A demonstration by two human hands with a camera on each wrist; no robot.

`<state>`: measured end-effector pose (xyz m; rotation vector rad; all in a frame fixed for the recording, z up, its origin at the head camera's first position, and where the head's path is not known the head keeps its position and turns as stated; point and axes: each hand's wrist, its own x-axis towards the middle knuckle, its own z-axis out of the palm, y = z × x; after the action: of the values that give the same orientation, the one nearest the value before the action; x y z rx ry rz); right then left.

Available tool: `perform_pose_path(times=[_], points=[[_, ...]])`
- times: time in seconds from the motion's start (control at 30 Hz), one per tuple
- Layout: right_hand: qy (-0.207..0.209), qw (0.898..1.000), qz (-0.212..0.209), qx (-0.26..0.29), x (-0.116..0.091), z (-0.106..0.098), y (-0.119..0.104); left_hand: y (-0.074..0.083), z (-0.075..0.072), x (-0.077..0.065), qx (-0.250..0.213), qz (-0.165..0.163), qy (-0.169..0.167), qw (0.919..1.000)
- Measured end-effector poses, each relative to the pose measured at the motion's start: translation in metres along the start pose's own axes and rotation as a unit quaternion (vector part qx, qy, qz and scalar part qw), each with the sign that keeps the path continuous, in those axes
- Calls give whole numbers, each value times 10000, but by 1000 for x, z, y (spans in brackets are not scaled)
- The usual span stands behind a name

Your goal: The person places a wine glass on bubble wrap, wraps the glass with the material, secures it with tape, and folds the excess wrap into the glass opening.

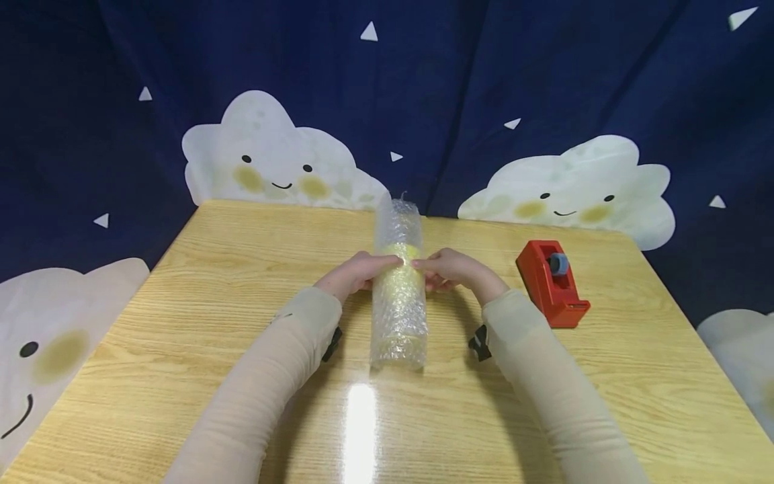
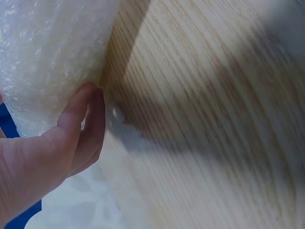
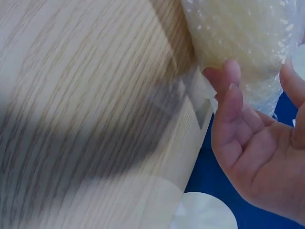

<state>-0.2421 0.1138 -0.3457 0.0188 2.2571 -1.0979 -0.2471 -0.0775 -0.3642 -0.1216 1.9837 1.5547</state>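
Note:
A long roll of bubble wrap lies lengthwise on the wooden table, with something yellowish showing through its clear layers. From the left side my left hand holds it, thumb on top and fingers against its side. My right hand grips the opposite side, its thumb nearly meeting the left one over the middle. In the left wrist view, fingertips touch the lower flank of the wrap. The right wrist view shows curled fingers and the thumb about the wrap. What is inside cannot be made out.
A red tape dispenser with a small tape roll stands to the right of my right hand. Behind the wooden table hangs a dark blue curtain with white clouds and triangles.

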Motion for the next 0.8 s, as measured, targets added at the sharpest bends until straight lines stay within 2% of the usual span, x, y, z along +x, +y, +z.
perform_pose_path(times=[0.2, 0.43, 0.6, 0.8], points=[[27, 9997, 73, 210, 2, -3, 7, -1, -2, 1, -128, -62, -37, 9999], [-168, 9996, 234, 64, 5, 4, 9, -2, -2, 1, -140, -59, -81, 9999], [-213, 9988, 314, 294, 5, 6, 12, -1, -1, -2, 71, -93, -96, 9999], [-307, 9968, 355, 641, 5, 7, 14, -2, 1, -6, 529, -181, -133, 9983]])
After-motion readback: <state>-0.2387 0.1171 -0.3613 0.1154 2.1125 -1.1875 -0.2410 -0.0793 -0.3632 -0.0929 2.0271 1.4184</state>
